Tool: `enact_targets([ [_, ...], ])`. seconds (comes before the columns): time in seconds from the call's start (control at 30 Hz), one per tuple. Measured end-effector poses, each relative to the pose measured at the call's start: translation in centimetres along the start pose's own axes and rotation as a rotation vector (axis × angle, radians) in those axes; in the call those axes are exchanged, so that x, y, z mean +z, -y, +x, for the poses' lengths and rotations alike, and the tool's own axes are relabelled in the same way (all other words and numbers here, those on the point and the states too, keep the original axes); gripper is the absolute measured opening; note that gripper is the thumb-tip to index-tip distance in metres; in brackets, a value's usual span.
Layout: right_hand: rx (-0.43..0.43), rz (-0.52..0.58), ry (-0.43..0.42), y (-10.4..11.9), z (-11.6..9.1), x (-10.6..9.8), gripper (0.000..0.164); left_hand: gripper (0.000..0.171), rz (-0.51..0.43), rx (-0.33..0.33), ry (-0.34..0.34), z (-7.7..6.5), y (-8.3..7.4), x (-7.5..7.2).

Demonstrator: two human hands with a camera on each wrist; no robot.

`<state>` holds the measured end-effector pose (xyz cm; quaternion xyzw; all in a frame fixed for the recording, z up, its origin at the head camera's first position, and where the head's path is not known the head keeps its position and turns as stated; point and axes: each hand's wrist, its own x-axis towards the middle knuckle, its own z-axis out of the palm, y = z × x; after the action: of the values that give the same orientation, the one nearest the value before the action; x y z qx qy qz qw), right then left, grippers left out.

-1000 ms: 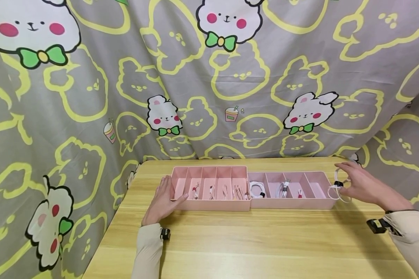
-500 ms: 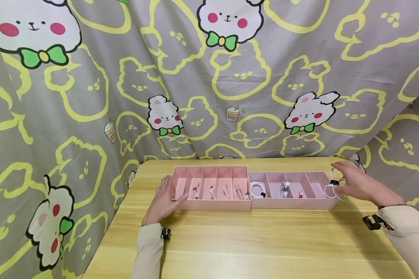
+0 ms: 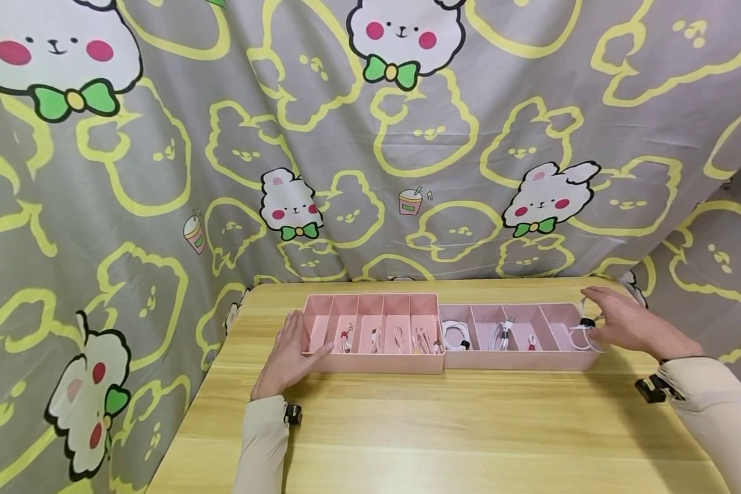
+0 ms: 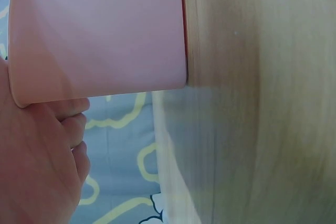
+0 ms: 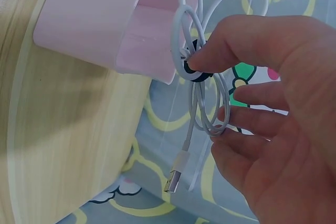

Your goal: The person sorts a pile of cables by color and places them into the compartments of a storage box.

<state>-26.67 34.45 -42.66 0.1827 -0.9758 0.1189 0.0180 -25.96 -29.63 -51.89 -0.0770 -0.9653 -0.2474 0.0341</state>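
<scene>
My right hand [image 3: 639, 328] pinches a coiled white USB cable [image 3: 582, 335] at its black strap, over the right end of the lilac-pink divided box [image 3: 519, 360]. In the right wrist view the USB plug [image 5: 174, 179] hangs below the coil, and the thumb presses the black strap [image 5: 198, 72]. My left hand [image 3: 289, 358] rests against the left end of the pink divided box [image 3: 377, 363]. Its thumb lies along the front rim and its fingers along the end wall. The left wrist view has the box's smooth wall [image 4: 100, 35] beside the palm.
Both boxes stand end to end on a wooden table [image 3: 407, 425]. Several small cables lie in the pink box's compartments. The lilac box holds a coiled white cable [image 3: 454, 336], a grey-white cable [image 3: 500, 335] and a small red-tied one [image 3: 531, 342]. A patterned curtain [image 3: 370, 247] hangs behind.
My right hand has moved slightly left with the white cable, bringing it from beside the lilac box to over its rightmost compartment. The left hand has not moved.
</scene>
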Motion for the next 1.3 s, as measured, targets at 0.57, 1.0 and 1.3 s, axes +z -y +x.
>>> enact_targets([
  [0.57,0.020,0.039,0.057,0.2,0.5,0.4,0.086,0.116,0.002,-0.005,0.006,0.0,-0.1,0.0],
  [1.0,0.005,0.065,0.066,0.1,0.7,1.0,0.087,0.117,-0.002,-0.018,0.005,0.0,-0.1,0.1],
  [1.3,-0.019,0.075,0.043,0.0,0.7,1.4,0.086,0.117,-0.003,-0.018,0.002,0.0,-0.2,0.1],
])
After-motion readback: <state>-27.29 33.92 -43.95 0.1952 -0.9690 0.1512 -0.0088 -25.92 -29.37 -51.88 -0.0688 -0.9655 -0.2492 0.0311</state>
